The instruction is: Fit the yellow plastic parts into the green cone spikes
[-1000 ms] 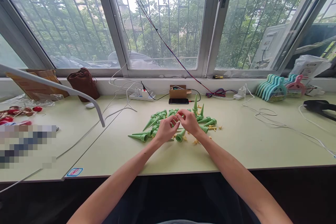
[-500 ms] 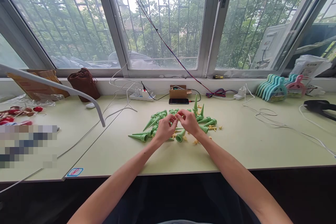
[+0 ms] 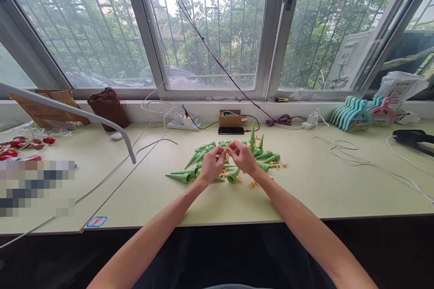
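Note:
My left hand (image 3: 213, 165) and my right hand (image 3: 243, 157) meet fingertip to fingertip over the pile, both pinched closed. Whatever sits between the fingertips is too small and covered to make out. Around them lie several green plastic watering spikes (image 3: 183, 177), hollow cones with ribbed caps. One green spike (image 3: 252, 136) stands upright just beyond my right hand, and a spike with its round open end toward me (image 3: 232, 176) lies below the hands. Small yellow plastic valve pieces (image 3: 274, 165) are scattered among the spikes, mostly to the right.
A phone (image 3: 231, 130) rests before a small cardboard box (image 3: 229, 120) at the back. A power strip (image 3: 185, 125) and loose white cables (image 3: 342, 146) run along the desk. Teal hangers (image 3: 351, 115) stand at right; a grey curved arm (image 3: 115, 125) reaches in from the left.
My fingers have shifted very slightly against each other at the pinch. The pile and everything else on the desk look unchanged.

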The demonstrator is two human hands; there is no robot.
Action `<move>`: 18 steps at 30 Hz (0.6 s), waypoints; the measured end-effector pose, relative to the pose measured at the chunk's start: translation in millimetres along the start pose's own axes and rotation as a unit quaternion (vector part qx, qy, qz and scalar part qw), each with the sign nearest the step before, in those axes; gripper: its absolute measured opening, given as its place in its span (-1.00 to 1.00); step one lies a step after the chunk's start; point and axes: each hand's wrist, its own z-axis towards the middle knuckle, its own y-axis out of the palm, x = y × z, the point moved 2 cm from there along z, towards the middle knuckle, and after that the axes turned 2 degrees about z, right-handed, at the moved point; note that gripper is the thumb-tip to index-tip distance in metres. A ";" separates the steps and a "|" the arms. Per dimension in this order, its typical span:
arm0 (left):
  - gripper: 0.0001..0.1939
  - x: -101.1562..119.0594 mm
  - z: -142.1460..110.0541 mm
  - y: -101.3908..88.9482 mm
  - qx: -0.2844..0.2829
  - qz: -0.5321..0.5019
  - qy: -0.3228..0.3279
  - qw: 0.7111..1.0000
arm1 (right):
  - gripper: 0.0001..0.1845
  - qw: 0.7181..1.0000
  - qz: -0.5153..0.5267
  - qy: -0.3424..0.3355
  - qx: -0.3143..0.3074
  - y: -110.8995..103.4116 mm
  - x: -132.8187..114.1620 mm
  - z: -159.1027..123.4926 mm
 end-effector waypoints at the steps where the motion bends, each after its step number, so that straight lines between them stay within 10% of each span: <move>1: -0.71 -0.3 0.5 -0.4 0.001 -0.008 -0.007 1.000 | -0.78 1.000 0.003 0.001 -0.003 0.0 -0.6 -0.2; 18: -0.70 -5.4 1.9 -0.6 -0.010 -0.079 -0.061 0.995 | -0.82 0.999 0.036 -0.015 -0.038 3.0 -2.7 -1.5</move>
